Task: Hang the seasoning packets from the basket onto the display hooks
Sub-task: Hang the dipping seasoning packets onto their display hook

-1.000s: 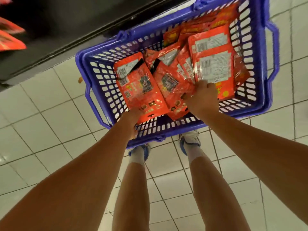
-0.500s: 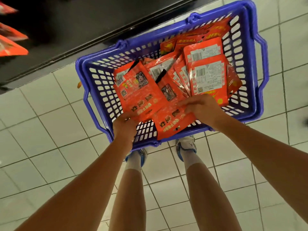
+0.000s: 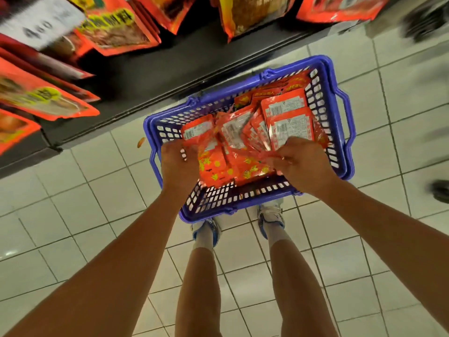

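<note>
A blue plastic basket [image 3: 340, 152] stands on the tiled floor in front of my feet, filled with several orange-red seasoning packets [image 3: 289, 120]. Above its near half I hold a small bunch of packets [image 3: 226, 166] between both hands. My left hand [image 3: 178, 164] grips the bunch's left edge. My right hand [image 3: 301, 164] pinches its right edge with curled fingers. The held packets are lifted clear of the pile. More orange packets [image 3: 116, 32] hang from the display at the top and left; the hooks themselves are hidden.
A dark shelf base [image 3: 155, 76] runs diagonally behind the basket. A small orange scrap [image 3: 141, 142] lies on the floor by the basket's left corner. A dark shoe [image 3: 441, 190] shows at the right edge. Pale floor tiles [image 3: 73, 190] spread left and right.
Both hands have lifted the packets up out of the basket. My head has tipped up, so the hanging display packets have come into view.
</note>
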### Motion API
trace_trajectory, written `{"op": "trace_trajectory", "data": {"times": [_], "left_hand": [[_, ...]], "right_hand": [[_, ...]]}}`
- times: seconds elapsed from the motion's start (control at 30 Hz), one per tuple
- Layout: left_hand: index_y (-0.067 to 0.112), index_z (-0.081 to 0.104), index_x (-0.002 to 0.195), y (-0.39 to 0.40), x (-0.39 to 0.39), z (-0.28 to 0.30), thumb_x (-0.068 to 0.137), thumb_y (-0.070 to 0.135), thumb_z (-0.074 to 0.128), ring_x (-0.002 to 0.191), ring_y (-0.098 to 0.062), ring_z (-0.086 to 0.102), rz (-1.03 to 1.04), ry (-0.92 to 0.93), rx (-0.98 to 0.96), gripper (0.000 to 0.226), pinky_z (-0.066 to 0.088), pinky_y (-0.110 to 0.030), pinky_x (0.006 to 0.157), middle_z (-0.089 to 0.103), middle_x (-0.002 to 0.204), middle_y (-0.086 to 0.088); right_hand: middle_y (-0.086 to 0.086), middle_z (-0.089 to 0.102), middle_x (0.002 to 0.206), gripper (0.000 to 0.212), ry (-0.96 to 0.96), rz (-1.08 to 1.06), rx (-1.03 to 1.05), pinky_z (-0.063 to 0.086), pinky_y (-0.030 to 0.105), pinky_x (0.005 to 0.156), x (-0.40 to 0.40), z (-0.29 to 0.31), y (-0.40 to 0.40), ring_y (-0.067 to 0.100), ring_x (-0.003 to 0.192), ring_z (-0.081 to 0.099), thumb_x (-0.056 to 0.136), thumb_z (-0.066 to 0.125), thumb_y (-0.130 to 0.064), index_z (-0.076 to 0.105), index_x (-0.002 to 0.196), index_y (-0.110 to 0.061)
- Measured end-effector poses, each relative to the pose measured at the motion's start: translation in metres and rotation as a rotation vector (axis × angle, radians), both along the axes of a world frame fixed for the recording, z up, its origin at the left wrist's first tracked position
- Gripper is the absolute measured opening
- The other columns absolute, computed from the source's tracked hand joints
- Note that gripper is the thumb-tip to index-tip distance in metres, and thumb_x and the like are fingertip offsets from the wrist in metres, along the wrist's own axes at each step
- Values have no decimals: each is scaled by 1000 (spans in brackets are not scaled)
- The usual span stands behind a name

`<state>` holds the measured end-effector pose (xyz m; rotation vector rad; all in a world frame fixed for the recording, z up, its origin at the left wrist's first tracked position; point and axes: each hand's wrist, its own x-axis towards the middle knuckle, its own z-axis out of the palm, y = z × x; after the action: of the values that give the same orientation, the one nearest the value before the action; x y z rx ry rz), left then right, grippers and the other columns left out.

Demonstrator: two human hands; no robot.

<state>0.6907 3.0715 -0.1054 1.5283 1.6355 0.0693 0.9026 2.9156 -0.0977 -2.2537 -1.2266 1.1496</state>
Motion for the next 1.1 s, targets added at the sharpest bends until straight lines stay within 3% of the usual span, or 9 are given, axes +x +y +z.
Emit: {"op": "trace_trajectory", "data": {"times": [0.1,0.27,0.4,0.47,0.53,0.67,0.8,0.93,1.1], "left_hand": [[8,64,110,8,5,40,99,23,54,96,-29,70,114,-91,-123,21,59,-52,86,72,104,-11],[12,62,117,1,7,136,105,19,51,104,-35,70,186,-316,-209,18,59,-50,87,71,114,-14],[19,64,100,-3,20,220,104,17,51,94,-30,72,185,-326,-195,14,61,-43,76,73,102,-7],[15,64,99,-5,26,264,103,18,52,90,-28,69,180,-345,-144,14,59,-44,75,72,100,-10],[22,67,93,-7,32,309,102,17,53,83,-26,70,220,-409,-98,18,59,-45,72,73,92,-8],[17,65,94,-9,39,404,103,8,51,70,-5,70,327,-628,-74,19,56,-22,61,75,78,9],[17,64,90,-4,32,497,101,5,51,77,-12,69,373,-718,12,21,58,-30,73,75,84,5],[19,58,83,8,6,574,100,8,53,74,-18,56,492,-837,116,21,47,-37,70,62,82,-3],[18,68,89,26,-37,658,99,8,56,69,-11,70,492,-1002,299,18,58,-28,63,76,80,2]], "right_hand": [[9,63,102,20,81,-118,41,51,36,83,7,36,0,25,98,61,95,67,-27,72,100,-8],[-18,73,89,6,405,-548,158,54,17,65,20,141,0,-1,85,69,97,59,-26,65,98,-26],[8,76,94,7,462,-639,257,61,38,75,32,236,9,22,88,74,98,65,-23,69,97,-18],[13,75,90,7,494,-646,305,60,43,78,35,280,14,30,83,72,97,67,-19,69,92,-16],[-2,73,79,10,493,-646,350,58,35,73,36,322,16,17,74,68,96,67,-20,69,86,-21],[3,74,78,7,482,-673,401,58,49,69,42,400,18,18,75,67,98,65,-22,67,93,-21],[-9,77,90,14,459,-573,523,61,35,75,44,484,34,12,84,73,98,64,-19,70,96,-31],[-13,77,81,16,414,-404,638,59,44,77,38,574,60,16,78,69,91,64,-31,77,87,-37],[-19,73,73,17,427,-202,823,50,13,58,7,682,98,-6,64,63,92,63,-27,77,83,-31]]}}
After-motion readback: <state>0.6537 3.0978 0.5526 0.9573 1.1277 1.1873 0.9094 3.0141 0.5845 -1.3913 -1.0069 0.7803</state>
